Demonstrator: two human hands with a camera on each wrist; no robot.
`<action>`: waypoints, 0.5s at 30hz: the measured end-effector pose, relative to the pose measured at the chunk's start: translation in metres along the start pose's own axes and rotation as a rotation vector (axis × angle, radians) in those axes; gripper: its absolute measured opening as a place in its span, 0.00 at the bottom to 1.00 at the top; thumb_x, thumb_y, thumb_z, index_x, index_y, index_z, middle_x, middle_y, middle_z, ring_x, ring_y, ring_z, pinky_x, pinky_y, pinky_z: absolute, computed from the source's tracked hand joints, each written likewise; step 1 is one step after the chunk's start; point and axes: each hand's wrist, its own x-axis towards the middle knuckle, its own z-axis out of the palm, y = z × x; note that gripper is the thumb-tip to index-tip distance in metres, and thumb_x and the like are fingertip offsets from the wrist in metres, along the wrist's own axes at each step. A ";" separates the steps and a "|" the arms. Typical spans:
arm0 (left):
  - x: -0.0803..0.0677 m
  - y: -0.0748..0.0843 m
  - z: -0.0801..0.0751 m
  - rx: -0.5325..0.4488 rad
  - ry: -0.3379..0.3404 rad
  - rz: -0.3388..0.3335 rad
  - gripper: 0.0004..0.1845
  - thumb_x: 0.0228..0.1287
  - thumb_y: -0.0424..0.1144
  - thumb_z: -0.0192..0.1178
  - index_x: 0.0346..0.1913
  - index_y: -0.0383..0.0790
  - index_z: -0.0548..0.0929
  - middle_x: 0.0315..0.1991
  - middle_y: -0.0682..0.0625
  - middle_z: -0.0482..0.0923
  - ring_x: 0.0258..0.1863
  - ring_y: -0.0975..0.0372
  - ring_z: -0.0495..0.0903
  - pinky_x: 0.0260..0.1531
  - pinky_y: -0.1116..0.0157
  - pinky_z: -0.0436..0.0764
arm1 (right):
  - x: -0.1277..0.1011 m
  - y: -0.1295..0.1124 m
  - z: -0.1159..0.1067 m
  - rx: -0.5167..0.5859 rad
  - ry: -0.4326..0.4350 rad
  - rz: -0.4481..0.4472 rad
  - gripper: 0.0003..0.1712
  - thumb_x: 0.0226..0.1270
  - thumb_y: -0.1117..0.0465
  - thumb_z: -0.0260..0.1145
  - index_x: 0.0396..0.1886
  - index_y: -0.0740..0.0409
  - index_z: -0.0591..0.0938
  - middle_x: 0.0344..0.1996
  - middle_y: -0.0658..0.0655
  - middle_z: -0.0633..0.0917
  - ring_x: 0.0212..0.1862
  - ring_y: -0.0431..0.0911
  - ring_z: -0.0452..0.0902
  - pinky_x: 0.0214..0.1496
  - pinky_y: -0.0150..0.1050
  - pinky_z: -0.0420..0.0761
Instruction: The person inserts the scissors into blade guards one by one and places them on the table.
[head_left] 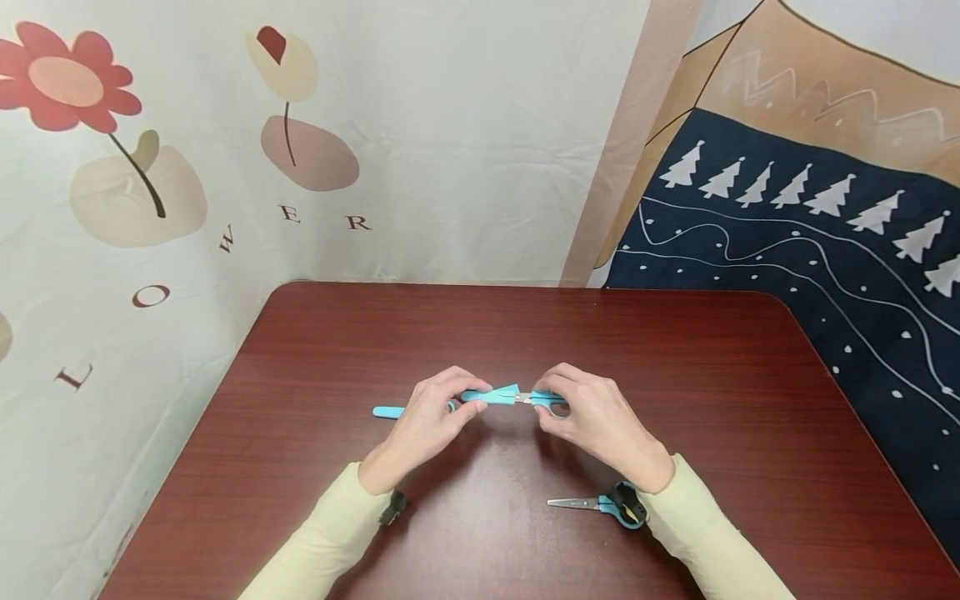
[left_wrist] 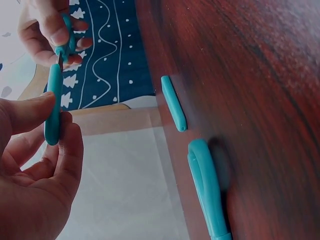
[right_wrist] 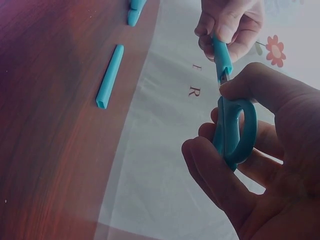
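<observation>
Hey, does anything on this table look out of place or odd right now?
Nothing looks spilled or broken. The only loose bit is a teal cover lying alone on the table, while both hands hold sheathed teal scissors between them. A second pair of scissors lies bare near the right wrist.

Dark red-brown wooden table (head_left: 712,392) carries 1 pair of teal-handled scissors (head_left: 603,504) and 1 teal cap (head_left: 388,412)

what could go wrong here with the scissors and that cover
The left hand pinches the teal blade cover while the right hand grips the teal scissors by the handle. A little bare blade shows between them, so a sudden slip could nick a finger. Both hands work above the table, so a dropped piece may bounce off. A second cover lies near the table's edge and could get knocked off.
</observation>
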 end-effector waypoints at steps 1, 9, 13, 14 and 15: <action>0.000 0.000 0.000 0.001 -0.002 -0.003 0.10 0.62 0.31 0.74 0.45 0.44 0.90 0.41 0.60 0.83 0.31 0.68 0.76 0.30 0.69 0.78 | 0.000 0.000 0.000 0.001 -0.001 0.000 0.09 0.59 0.63 0.76 0.39 0.50 0.88 0.38 0.44 0.83 0.30 0.39 0.79 0.32 0.30 0.79; 0.000 -0.001 0.001 -0.007 -0.007 0.003 0.10 0.62 0.31 0.74 0.45 0.44 0.90 0.40 0.59 0.83 0.31 0.67 0.77 0.31 0.69 0.79 | 0.000 0.000 0.001 -0.011 0.014 -0.018 0.09 0.58 0.64 0.76 0.38 0.49 0.87 0.38 0.42 0.82 0.31 0.33 0.74 0.32 0.28 0.79; 0.001 -0.002 0.002 0.000 -0.005 0.006 0.09 0.62 0.31 0.74 0.45 0.44 0.90 0.40 0.60 0.83 0.31 0.68 0.77 0.31 0.69 0.79 | 0.000 0.000 0.001 -0.014 0.018 -0.024 0.09 0.58 0.64 0.76 0.37 0.49 0.87 0.37 0.42 0.82 0.30 0.32 0.73 0.32 0.28 0.78; 0.001 -0.002 0.002 0.002 -0.006 0.004 0.09 0.62 0.31 0.73 0.45 0.44 0.90 0.40 0.60 0.83 0.31 0.68 0.77 0.31 0.69 0.79 | 0.000 0.000 0.001 -0.015 0.018 -0.025 0.09 0.58 0.64 0.76 0.37 0.49 0.87 0.37 0.42 0.82 0.30 0.32 0.73 0.32 0.28 0.78; 0.001 -0.002 0.002 0.004 -0.008 0.002 0.09 0.63 0.32 0.73 0.45 0.45 0.90 0.40 0.60 0.82 0.31 0.68 0.77 0.31 0.69 0.79 | 0.000 0.000 0.001 -0.016 0.018 -0.025 0.09 0.58 0.64 0.76 0.37 0.49 0.87 0.37 0.42 0.82 0.30 0.32 0.73 0.32 0.28 0.78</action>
